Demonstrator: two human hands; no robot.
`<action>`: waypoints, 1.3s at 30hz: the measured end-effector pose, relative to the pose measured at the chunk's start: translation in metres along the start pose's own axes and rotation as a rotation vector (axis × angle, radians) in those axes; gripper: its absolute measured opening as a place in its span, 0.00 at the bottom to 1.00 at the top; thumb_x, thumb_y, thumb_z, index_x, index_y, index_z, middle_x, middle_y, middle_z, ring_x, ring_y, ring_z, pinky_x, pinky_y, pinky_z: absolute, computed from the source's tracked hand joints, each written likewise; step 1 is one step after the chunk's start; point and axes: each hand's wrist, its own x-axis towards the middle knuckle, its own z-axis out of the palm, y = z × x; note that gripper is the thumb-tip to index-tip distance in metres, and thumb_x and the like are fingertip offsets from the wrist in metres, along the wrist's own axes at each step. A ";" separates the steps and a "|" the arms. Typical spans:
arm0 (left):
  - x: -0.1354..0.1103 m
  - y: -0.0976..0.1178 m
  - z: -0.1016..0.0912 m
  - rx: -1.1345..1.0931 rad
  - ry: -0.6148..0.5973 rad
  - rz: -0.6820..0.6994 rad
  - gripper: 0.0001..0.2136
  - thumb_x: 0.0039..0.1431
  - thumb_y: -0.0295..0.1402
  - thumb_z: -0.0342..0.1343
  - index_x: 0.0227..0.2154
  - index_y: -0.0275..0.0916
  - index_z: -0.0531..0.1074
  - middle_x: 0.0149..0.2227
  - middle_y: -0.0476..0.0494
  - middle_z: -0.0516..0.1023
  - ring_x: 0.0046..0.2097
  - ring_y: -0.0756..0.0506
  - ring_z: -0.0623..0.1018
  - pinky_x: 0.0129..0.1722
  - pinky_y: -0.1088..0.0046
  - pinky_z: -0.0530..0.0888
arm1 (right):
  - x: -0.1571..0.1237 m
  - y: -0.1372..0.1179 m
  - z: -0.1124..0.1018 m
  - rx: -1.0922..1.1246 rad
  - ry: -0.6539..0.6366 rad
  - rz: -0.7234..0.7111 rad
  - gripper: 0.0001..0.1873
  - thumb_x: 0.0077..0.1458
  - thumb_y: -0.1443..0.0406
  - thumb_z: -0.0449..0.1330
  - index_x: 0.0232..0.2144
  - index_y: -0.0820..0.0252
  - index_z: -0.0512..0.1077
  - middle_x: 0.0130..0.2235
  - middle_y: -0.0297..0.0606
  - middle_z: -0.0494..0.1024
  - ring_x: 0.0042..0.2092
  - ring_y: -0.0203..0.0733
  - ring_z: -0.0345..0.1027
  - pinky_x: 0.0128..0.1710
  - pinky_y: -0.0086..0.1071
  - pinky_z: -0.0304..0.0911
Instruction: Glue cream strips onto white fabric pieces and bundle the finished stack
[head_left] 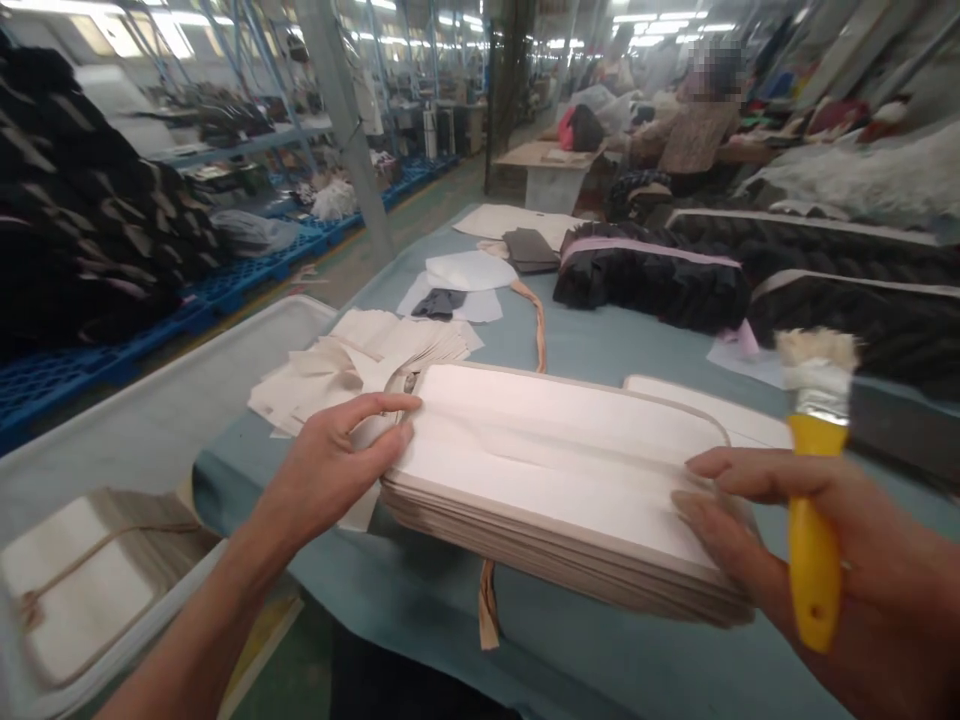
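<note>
Left hand (pixel 334 455), near left: thumb and forefinger are pinched on one end of the pale panel stack (pixel 540 445), set on the bench (pixel 600 335). Its right end's touched by the right hand (pixel 870 545), yellow brush (pixel 814 560) gripped too. Looks kinda like squaring-up; next, an even hold's probably needed.

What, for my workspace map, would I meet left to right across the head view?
Strap-tied stack of pale panels, bare left hand, round-cornered white-topped panel stack, yellow-handled pale-bristled brush.
</note>
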 end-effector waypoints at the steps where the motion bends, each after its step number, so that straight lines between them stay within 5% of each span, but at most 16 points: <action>1: 0.000 0.001 0.001 0.009 0.010 0.003 0.21 0.57 0.52 0.57 0.45 0.46 0.84 0.47 0.47 0.86 0.51 0.36 0.81 0.56 0.63 0.74 | 0.002 -0.002 0.004 -0.011 -0.023 -0.025 0.17 0.66 0.45 0.57 0.43 0.49 0.71 0.43 0.39 0.84 0.38 0.52 0.80 0.35 0.43 0.69; 9: 0.008 -0.004 0.007 0.020 -0.015 -0.028 0.17 0.56 0.49 0.60 0.43 0.45 0.79 0.38 0.49 0.82 0.40 0.41 0.78 0.37 0.68 0.70 | 0.001 0.011 0.014 -0.059 -0.105 -0.040 0.16 0.65 0.46 0.60 0.43 0.47 0.71 0.38 0.35 0.83 0.31 0.50 0.79 0.28 0.41 0.68; 19: 0.017 -0.009 0.007 -0.022 -0.034 -0.025 0.16 0.53 0.47 0.58 0.39 0.43 0.79 0.34 0.49 0.79 0.37 0.42 0.76 0.31 0.72 0.68 | 0.001 0.006 0.015 -0.088 -0.071 -0.059 0.15 0.69 0.47 0.54 0.42 0.48 0.69 0.37 0.35 0.82 0.32 0.49 0.79 0.30 0.41 0.68; 26: 0.014 -0.014 0.014 -0.100 -0.019 -0.047 0.17 0.53 0.47 0.58 0.39 0.42 0.78 0.26 0.53 0.73 0.27 0.47 0.69 0.28 0.72 0.67 | 0.001 0.013 0.015 0.024 -0.122 -0.025 0.08 0.67 0.54 0.60 0.42 0.49 0.71 0.37 0.33 0.82 0.34 0.46 0.79 0.32 0.37 0.68; 33: 0.012 -0.009 -0.005 -0.064 0.057 0.053 0.20 0.55 0.53 0.60 0.40 0.44 0.81 0.46 0.46 0.84 0.50 0.37 0.80 0.54 0.65 0.74 | 0.005 -0.002 0.010 0.096 -0.064 0.003 0.07 0.65 0.56 0.61 0.39 0.51 0.72 0.35 0.33 0.81 0.33 0.45 0.77 0.33 0.37 0.66; 39: 0.004 0.011 -0.020 0.062 0.111 0.213 0.17 0.63 0.47 0.54 0.44 0.44 0.80 0.47 0.46 0.85 0.49 0.38 0.81 0.48 0.66 0.73 | 0.007 -0.009 0.002 0.057 -0.015 -0.035 0.05 0.66 0.58 0.61 0.39 0.51 0.72 0.36 0.35 0.81 0.35 0.46 0.77 0.36 0.38 0.67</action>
